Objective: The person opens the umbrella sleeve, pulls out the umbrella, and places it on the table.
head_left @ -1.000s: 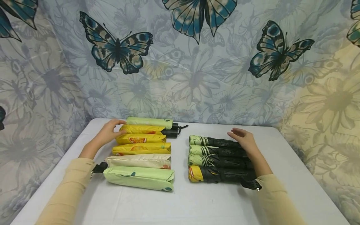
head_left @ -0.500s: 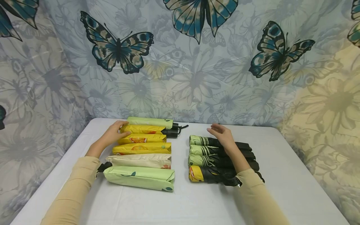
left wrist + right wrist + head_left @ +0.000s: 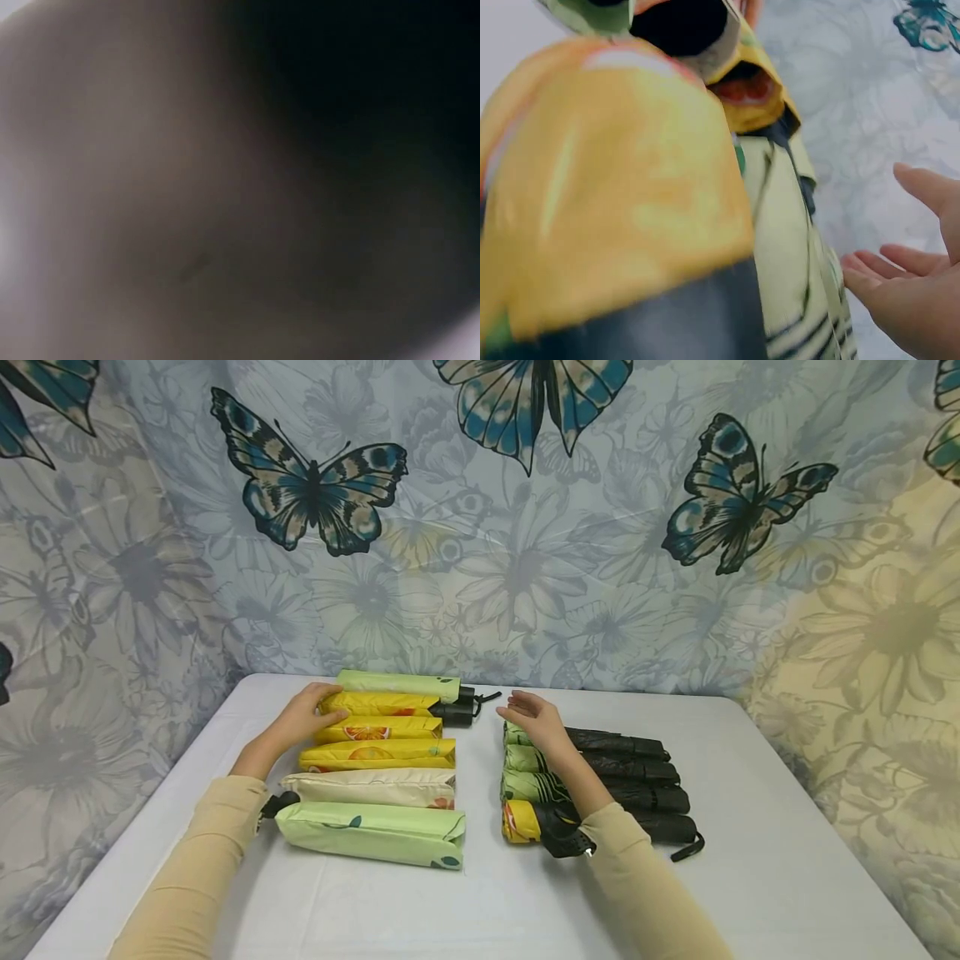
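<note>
Folded umbrellas lie in two rows. In the head view my left hand (image 3: 303,718) grips the left end of a yellow umbrella (image 3: 382,703), second from the back of the left row, with thumb and fingers either side. My right hand (image 3: 542,727) hovers with relaxed fingers over the left end of the rearmost black-and-green umbrella (image 3: 615,742) in the right row. The right wrist view shows this hand (image 3: 919,274) empty beside striped green fabric (image 3: 784,247), a yellow umbrella end (image 3: 622,187) large in front. The left wrist view is dark and blurred.
Behind the yellow umbrella lies a light green one (image 3: 397,685); in front are two more yellow, a cream (image 3: 375,787) and a green one (image 3: 371,833). The right row's front umbrella (image 3: 521,822) has a yellow end. A butterfly-print cloth (image 3: 525,568) hangs behind the table.
My right hand has swept left across the right row to its left end. My left hand has shifted slightly right onto the yellow umbrella's end. The umbrellas have not visibly moved.
</note>
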`<state>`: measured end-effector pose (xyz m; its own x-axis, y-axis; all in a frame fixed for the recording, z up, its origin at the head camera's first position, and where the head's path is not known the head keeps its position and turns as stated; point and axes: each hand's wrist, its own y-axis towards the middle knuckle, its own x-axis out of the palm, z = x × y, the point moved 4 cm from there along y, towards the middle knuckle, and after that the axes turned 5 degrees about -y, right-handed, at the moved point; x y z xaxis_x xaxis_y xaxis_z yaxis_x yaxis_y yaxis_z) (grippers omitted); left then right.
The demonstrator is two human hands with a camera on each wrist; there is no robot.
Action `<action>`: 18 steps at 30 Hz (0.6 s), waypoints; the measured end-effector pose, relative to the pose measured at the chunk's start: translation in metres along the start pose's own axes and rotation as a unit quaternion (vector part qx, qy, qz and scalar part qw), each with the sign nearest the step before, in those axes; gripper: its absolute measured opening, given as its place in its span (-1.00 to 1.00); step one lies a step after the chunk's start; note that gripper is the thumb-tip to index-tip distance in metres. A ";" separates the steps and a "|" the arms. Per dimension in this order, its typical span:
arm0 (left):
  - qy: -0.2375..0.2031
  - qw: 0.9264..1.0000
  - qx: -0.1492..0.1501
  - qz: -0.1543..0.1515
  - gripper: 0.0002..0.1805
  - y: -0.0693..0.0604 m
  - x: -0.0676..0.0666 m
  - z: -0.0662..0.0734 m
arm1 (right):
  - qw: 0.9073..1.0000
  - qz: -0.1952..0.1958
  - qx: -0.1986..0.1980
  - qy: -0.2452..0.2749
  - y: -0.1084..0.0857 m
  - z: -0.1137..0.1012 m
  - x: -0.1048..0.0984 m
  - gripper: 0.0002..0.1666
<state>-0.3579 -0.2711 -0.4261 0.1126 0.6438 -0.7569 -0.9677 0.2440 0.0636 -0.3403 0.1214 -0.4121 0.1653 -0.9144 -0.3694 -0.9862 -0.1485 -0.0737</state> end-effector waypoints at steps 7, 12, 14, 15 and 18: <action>0.001 1.000 -0.009 -0.001 -0.34 0.001 0.001 0.000 | 1.000 -0.015 0.006 0.021 0.003 -0.007 0.020 -0.20; -0.002 1.000 -0.009 0.001 -0.36 0.001 0.001 0.000 | 0.999 -0.023 0.027 0.033 0.004 -0.008 0.033 -0.17; -0.003 1.000 -0.008 0.004 -0.38 0.000 0.001 0.000 | 0.999 -0.021 0.034 0.032 0.005 -0.009 0.038 -0.16; -0.003 1.000 -0.007 0.004 -0.39 0.000 0.001 0.000 | 0.999 -0.021 0.035 0.033 0.006 -0.010 0.040 -0.16; -0.001 1.000 -0.007 0.006 -0.41 0.000 0.001 0.000 | 0.999 -0.021 0.038 0.030 0.008 -0.010 0.048 -0.14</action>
<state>-0.3574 -0.2705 -0.4262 0.1015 0.6488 -0.7542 -0.9719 0.2266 0.0641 -0.3401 0.0730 -0.4210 0.2031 -0.9293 -0.3084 -0.9743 -0.1605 -0.1581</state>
